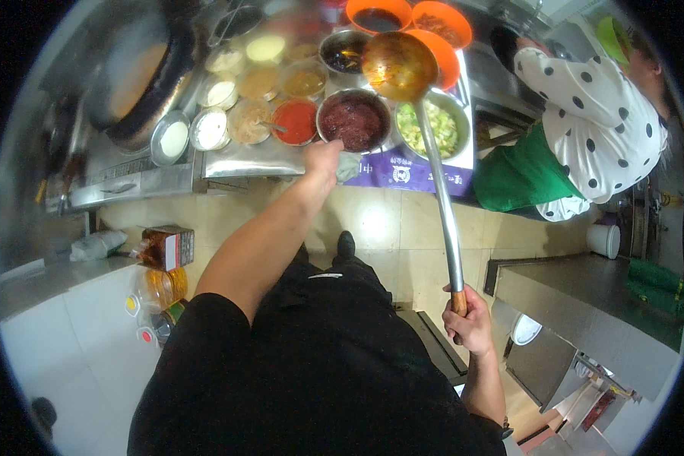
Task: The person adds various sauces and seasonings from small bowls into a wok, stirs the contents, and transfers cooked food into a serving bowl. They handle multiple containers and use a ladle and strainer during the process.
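My right hand (468, 320) is closed around the wooden end of a long-handled metal ladle (400, 65). The ladle's bowl is above the orange bowls and the metal pots, with a brownish, glossy surface. At the near rim of a metal pot of dark red paste (354, 121) is my left hand (322, 157), with a greyish cloth (349, 166) beside its fingers; how it grips is partly hidden. To the left of that pot stands a bowl of bright red sauce (295, 121) with a spoon in it. On the right a metal pot holds chopped green vegetables (436, 130).
A large wok (139, 80) sits at the left, under haze. Several seasoning bowls (259, 82) crowd the metal counter (251, 162). A co-worker in a dotted top (610, 125) stands at the right. Oil bottles (162, 288) and a box (168, 248) are at the lower left.
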### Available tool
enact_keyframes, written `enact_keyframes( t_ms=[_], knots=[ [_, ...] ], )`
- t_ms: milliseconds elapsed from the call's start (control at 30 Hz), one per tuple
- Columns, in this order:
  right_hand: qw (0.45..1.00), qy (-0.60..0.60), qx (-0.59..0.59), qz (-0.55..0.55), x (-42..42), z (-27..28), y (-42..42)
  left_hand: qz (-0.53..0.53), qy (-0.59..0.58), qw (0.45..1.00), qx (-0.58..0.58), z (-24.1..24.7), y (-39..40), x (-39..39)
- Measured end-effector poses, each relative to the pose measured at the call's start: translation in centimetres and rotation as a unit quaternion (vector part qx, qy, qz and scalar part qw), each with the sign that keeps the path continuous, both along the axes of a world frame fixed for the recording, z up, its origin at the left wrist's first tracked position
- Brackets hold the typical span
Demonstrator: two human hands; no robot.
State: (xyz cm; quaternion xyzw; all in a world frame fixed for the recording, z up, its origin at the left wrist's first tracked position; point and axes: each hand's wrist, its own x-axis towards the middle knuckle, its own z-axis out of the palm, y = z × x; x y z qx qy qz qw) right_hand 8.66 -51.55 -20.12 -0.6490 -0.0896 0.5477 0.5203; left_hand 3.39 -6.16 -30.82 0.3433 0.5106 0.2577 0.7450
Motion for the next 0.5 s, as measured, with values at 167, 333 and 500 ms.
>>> enact_keyframes(
  t_ms=[167, 333, 500],
  knots=[
    [1.0, -0.016, 0.003, 0.003, 0.9, -2.1, 0.1, -0.043, 0.03, 0.998, 0.018, 0.5, 0.0, 1.0],
    [0.994, -0.102, -0.024, 0.01, 0.2, -3.0, 0.9, -0.125, -0.011, 0.985, -0.12, 4.6, -1.1, -2.8],
    [1.0, -0.002, 0.019, -0.004, 0.3, -2.8, 2.6, -0.148, -0.129, 0.948, -0.25, 7.2, -2.5, -14.6]
  ],
)
